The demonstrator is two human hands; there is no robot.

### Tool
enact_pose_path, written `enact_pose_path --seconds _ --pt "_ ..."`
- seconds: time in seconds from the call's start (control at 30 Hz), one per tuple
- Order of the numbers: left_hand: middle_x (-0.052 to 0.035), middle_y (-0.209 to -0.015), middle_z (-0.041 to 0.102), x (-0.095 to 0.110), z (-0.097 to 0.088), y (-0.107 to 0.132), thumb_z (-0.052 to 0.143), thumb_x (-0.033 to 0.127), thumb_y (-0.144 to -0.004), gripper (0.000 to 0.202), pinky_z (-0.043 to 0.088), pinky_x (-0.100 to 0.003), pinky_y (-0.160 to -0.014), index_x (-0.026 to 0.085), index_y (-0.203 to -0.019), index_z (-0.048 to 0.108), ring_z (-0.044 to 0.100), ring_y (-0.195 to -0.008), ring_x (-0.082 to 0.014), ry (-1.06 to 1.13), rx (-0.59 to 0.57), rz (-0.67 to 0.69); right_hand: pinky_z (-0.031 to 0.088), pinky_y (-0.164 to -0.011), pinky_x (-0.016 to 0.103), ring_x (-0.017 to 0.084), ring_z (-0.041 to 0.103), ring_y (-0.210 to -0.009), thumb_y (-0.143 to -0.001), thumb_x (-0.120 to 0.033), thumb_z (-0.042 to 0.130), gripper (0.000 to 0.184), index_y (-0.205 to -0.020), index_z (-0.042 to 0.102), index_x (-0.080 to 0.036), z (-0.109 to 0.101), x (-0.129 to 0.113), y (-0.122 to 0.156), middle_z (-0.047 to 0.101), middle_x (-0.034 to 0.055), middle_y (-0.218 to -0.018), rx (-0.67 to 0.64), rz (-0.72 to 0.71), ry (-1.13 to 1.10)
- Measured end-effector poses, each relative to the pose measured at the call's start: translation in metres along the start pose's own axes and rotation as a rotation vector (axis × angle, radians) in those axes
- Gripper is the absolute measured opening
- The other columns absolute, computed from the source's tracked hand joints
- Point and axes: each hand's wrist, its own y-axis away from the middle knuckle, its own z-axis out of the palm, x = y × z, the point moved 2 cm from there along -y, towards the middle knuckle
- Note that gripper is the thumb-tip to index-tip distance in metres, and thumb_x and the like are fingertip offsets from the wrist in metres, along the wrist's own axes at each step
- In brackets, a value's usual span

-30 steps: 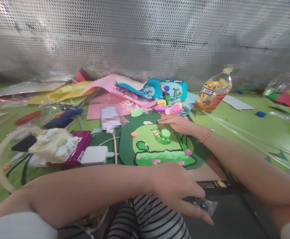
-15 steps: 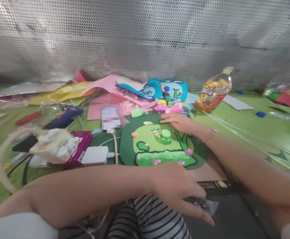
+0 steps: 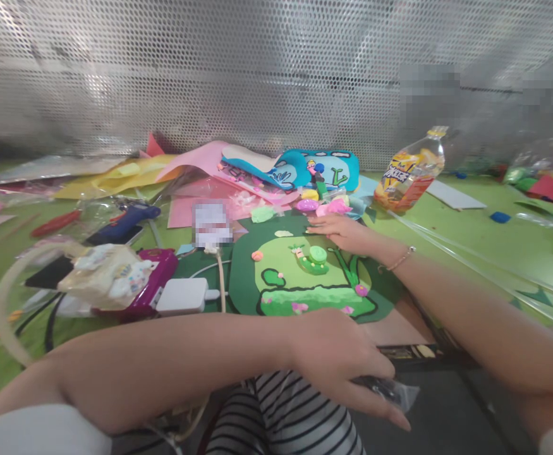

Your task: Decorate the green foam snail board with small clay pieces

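My left hand rests over my lap at the table's near edge, fingers curled on a small clear plastic bag with something dark in it. My right hand lies flat, fingers stretched out, on the far right corner of a dark green felt picture with a light green field and a clay snail. Just beyond its fingertips lie small clay pieces, pink, purple and mint green. A thin bracelet circles my right wrist.
A drink bottle lies tilted at the back right. A white charger, a magenta case with a plush toy and a blue glue gun sit left. Pink and yellow sheets and a blue pouch pile behind. Perforated metal panel at back.
My right hand has slid slightly farther toward the clay pieces. My left hand stays on the plastic bag.
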Motion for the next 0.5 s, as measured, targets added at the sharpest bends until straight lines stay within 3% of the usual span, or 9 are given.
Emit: enact_pose_path --seconds 0.13,0.5 --pt "-0.0013 -0.058 0.064 -0.001 0.001 0.002 0.051 0.061 -0.079 0.048 0.030 -0.025 -0.045 0.019 -0.058 0.053 0.059 -0.054 -0.0112 0.024 0.039 0.017 0.044 -0.100 0.044 0.021 0.054 -0.117 -0.081 -0.006 0.041 0.044 -0.116 0.063 -0.022 -0.004 0.003 0.002 0.059 0.0056 -0.127 0.036 0.007 -0.023" --pt "-0.0010 -0.058 0.063 -0.001 0.001 0.001 0.051 0.061 -0.079 0.047 0.030 -0.026 -0.045 0.019 -0.059 0.054 0.058 -0.055 -0.0119 0.027 0.028 0.023 0.041 -0.102 0.045 0.023 0.052 -0.119 -0.076 -0.002 0.039 0.049 -0.113 0.066 -0.021 -0.005 -0.006 0.006 0.055 0.0064 -0.131 -0.051 -0.004 0.044"
